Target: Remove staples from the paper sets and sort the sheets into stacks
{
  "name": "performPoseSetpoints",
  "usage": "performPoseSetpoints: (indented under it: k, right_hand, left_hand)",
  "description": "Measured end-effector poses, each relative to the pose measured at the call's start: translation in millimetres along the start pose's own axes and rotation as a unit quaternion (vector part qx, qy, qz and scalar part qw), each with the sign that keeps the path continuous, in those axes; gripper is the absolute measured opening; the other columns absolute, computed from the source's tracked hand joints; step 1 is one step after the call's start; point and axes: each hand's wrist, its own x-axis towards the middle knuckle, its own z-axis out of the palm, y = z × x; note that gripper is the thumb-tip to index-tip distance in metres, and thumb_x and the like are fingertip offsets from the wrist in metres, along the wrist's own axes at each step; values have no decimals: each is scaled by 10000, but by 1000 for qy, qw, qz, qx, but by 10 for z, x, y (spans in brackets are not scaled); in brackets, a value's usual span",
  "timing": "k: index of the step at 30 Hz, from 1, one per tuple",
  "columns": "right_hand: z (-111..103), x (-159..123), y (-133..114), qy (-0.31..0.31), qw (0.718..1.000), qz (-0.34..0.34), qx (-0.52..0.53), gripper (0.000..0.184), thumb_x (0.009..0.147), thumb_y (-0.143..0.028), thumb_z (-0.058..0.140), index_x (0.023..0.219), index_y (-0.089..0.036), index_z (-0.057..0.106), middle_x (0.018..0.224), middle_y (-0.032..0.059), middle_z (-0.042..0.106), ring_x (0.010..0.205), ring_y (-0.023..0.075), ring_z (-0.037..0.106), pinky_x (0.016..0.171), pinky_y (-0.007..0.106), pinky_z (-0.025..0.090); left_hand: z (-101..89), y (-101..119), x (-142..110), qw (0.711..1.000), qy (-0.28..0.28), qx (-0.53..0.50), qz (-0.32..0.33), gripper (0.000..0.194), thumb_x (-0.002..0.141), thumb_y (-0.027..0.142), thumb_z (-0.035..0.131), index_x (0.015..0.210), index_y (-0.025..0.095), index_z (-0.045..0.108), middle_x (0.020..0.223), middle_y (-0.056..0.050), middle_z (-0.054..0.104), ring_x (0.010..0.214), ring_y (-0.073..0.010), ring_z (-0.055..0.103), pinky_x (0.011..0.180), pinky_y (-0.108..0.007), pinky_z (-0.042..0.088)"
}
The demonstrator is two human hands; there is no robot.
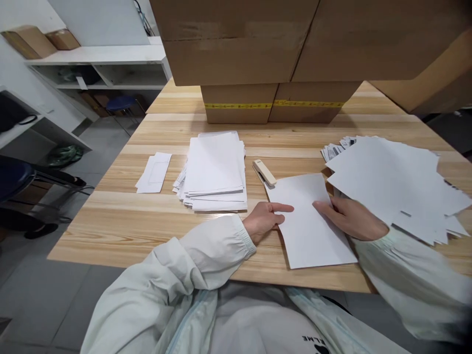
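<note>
A white sheet of paper (313,231), perhaps with others under it, lies before me at a slight tilt, its lower corners near the table's front edge. My left hand (266,219) closes on its left edge, with the index finger stretched over the top face. On the opposite side, my right hand (348,216) grips the edge with the thumb on top; its other fingers are mostly hidden beneath. Just beyond the sheet's upper left corner rests a cream stapler (264,172). Left of it is a thick stack of white paper (214,164).
A fanned pile of sheets (391,177) spreads over the right side of the wooden table (121,221). Two small paper slips (155,172) lie at the left. Large cardboard boxes (239,44) are stacked at the back. White shelving (99,55) and a blue stool (121,103) stand beyond.
</note>
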Motion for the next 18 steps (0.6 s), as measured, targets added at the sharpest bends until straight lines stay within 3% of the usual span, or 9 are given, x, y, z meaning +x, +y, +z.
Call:
performPoseSetpoints:
  k: [3,5,7,9,12,15,18]
  right_hand:
    - [-312,195,-157,-38,956,8,-292,202,763,-449,776,674,-287,695,477,-9,574,360,137,329,416,297,178]
    - [-470,390,-344,6,936,-38,-350,152,817,-452,738,839,-302,726,583,3,639,427,146,378,477,296,167]
    - [-472,635,-565,32,939,-131,-315,169,903,-421,648,848,-274,708,659,25,660,510,154,444,522,312,191]
    - [-277,899,-780,21,947,-214,-238,272,971,-389,537,790,-238,674,703,46,652,593,168,489,562,328,241]
    - [285,1231,-1015,-38,943,-284,-166,338,1007,-338,447,768,-202,644,804,90,661,761,222,539,663,350,339]
    - [853,1393,-1116,-88,941,-306,-118,341,1023,-283,389,832,-173,649,915,123,671,904,251,541,793,368,387]
    - [1174,1391,-1123,-112,942,-303,-94,344,1035,-281,360,853,-174,632,965,127,661,951,253,523,861,368,392]
  left_hand:
    - [12,6,31,1000,11,-11,-7,393,752,-95,548,1017,97,767,684,10,655,595,-44,551,621,-183,420]
    - [21,9,30,1000,14,-21,-11,397,753,-93,541,1027,90,761,692,5,657,599,-49,557,644,-191,439]
    - [29,10,22,1000,14,-22,-11,410,749,-94,534,1045,84,757,664,13,638,584,-51,548,649,-195,447]
    - [32,7,18,1000,14,-14,-11,426,743,-93,536,1059,86,757,644,18,628,572,-48,542,634,-188,440]
    - [22,-2,30,1000,15,-7,-14,433,720,-96,562,1049,100,764,636,17,636,563,-43,542,611,-174,433]
    - [-1,-9,60,999,7,-27,-22,422,705,-90,585,1028,108,770,661,-2,672,590,-58,586,631,-179,469]
    - [-24,-16,87,998,-9,-57,-29,384,679,-83,625,971,112,779,731,-35,724,659,-92,647,669,-205,514]
